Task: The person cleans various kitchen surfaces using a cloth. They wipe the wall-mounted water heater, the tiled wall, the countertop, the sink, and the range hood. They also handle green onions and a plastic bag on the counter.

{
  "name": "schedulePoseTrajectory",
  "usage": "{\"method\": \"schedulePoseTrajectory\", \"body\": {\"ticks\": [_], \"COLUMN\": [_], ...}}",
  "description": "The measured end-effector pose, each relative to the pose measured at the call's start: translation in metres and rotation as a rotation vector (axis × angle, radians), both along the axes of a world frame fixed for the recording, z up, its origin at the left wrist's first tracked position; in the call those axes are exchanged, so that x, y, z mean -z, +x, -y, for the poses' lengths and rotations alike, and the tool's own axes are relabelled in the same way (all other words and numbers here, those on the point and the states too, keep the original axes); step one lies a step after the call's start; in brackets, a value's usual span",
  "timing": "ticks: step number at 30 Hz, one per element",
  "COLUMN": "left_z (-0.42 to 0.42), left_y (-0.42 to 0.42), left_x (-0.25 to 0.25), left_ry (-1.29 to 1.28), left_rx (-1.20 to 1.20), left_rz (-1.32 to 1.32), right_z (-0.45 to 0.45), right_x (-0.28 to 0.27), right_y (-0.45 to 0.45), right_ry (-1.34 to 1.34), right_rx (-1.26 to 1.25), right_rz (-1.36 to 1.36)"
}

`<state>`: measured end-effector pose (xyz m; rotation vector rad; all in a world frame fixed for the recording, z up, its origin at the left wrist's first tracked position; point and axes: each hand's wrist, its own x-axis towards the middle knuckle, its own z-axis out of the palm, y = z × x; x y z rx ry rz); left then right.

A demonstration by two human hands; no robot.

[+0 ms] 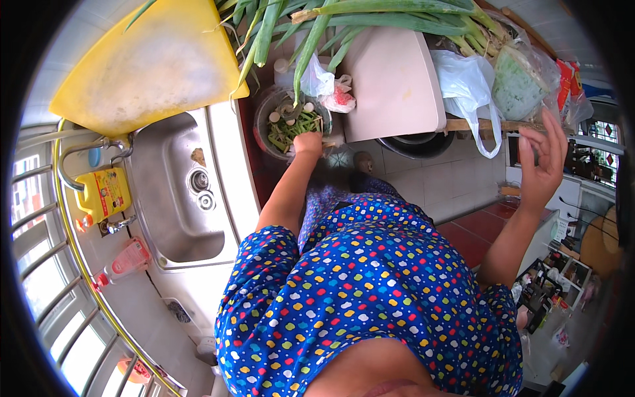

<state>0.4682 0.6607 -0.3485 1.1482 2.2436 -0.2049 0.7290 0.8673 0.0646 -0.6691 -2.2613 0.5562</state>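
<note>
My left hand (pixel 308 144) reaches down to the near rim of a round waste bin (pixel 260 130), its fingers curled and partly hidden, so what they hold cannot be told. Green vegetable scraps (pixel 297 128), white eggshells (pixel 308 107) and some clear plastic lie inside the bin. My right hand (pixel 543 159) is raised on the far right with the fingers apart and nothing in them. Close by, on a wooden-edged shelf, are a white plastic bag (pixel 464 82) and a cut piece of winter melon (pixel 520 84) in clear wrap.
A steel sink (pixel 173 198) lies on the left under a yellow cutting board (pixel 158 64). Long leeks (pixel 397 20) overhang a pale board (pixel 392 89). Yellow (pixel 104 193) and pink (pixel 126 259) detergent bottles stand by the window. A dark basin (pixel 421 146) sits under the shelf.
</note>
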Motion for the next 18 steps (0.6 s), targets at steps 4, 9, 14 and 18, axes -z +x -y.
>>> {"method": "schedulePoseTrajectory", "body": {"ticks": [4,9,14,18], "left_z": [0.013,0.033,0.038,0.036], "left_y": [-0.013,-0.058,-0.07,-0.034], "left_x": [-0.011,0.008,0.007,0.044], "left_ry": [0.141,0.347,0.433,0.304], "left_rx": [-0.314,-0.958,-0.801,-0.179], "left_rz": [0.128,0.099,-0.161,-0.321], "right_z": [0.0,0.001,0.005,0.009], "right_x": [0.004,0.006,-0.006,-0.016], "right_y": [0.012,0.011,0.005,0.008], "right_ry": [-0.042,-0.033,0.027,0.067], "right_rx": [0.035,0.067,0.087,0.111], "right_rz": [-0.009,-0.001,0.025,0.054]}}
